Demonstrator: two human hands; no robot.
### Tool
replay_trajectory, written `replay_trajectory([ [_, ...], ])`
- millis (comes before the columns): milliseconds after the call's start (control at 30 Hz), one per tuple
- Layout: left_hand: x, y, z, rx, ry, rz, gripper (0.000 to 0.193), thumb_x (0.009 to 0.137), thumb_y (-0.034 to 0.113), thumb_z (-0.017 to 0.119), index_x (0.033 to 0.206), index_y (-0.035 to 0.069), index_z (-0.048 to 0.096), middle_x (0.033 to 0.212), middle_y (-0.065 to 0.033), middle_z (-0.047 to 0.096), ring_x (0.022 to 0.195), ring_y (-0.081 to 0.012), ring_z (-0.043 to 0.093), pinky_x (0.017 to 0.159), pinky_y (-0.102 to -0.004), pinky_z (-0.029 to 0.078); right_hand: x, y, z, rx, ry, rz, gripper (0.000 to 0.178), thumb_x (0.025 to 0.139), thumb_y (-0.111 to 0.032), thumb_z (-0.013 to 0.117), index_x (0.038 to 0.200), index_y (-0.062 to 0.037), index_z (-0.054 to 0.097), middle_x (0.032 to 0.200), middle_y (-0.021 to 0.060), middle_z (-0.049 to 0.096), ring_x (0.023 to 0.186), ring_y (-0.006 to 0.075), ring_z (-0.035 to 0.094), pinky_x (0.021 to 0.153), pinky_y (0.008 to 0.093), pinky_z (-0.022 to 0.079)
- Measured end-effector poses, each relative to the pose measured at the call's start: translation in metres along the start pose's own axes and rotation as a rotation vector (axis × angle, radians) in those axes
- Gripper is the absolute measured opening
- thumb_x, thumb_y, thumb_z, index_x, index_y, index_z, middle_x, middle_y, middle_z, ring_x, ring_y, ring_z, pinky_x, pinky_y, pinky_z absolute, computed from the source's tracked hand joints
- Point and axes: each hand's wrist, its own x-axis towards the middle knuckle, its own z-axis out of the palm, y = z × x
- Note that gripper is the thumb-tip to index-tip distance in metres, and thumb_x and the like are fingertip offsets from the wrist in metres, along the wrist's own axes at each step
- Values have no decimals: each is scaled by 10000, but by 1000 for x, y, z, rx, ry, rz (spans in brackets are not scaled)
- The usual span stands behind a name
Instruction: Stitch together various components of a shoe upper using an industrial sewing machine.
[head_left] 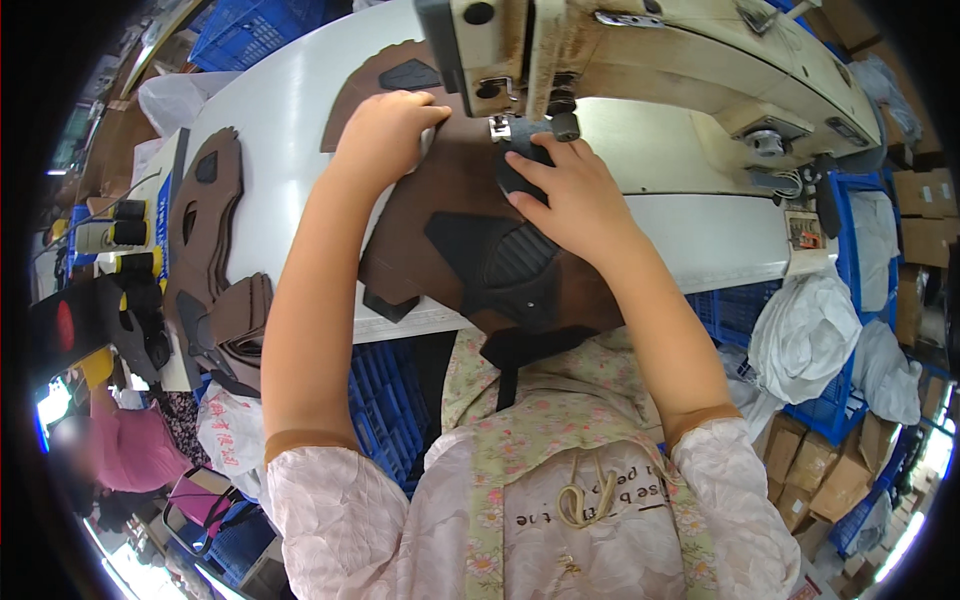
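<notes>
A large brown sheet piece [405,230] with black patches lies on the white machine table, partly hanging over its near edge. My left hand [385,140] is closed on the sheet's left edge, fingers curled. My right hand [580,195] lies on a dark patch [515,178] with its fingers spread, just below the presser foot [500,128] of the sewing machine [660,60]. Nearer to me on the same sheet is a larger black patch with a ribbed panel [520,255]. The needle point is too small to make out.
At the left are stacked brown cut pieces [205,210] and a folded brown bundle [240,320]. Thread spools [128,232] stand beyond them. Blue crates [385,410] sit under the table. White bags [805,330] and cardboard boxes [830,480] are at the right. A person in pink [140,445] is at the lower left.
</notes>
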Motion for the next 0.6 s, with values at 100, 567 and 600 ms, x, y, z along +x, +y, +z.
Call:
replay_trajectory([
  [100, -15, 1, -1, -237, 16, -120, 310, 829, 37, 604, 1121, 72, 705, 1034, -146, 688, 994, -312, 634, 868, -386, 494, 1, 1, -3, 9, -36, 1, 416, 792, -299, 720, 1168, -120, 700, 1152, 131, 614, 1144, 328, 529, 950, 438, 458],
  [567, -257, 14, -54, 324, -26, -1077, 975, 692, 380, 799, 1522, 207, 317, 1571, -174, 280, 1454, -396, 226, 1135, -615, 198, -2, -1, -5, 17, -56, 26, 430, 806, -296, 731, 1193, -115, 690, 1169, 190, 613, 1207, 369, 510, 997, 460, 436],
  [600, -268, 16, -53, 284, -106, -1092, 1011, 680, 369, 804, 1537, 227, 286, 1589, -164, 245, 1468, -386, 199, 1133, -635, 183, -1, -1, -5, 21, -57, 26, 430, 806, -296, 731, 1193, -115, 690, 1169, 190, 613, 1207, 369, 510, 997, 460, 436],
])
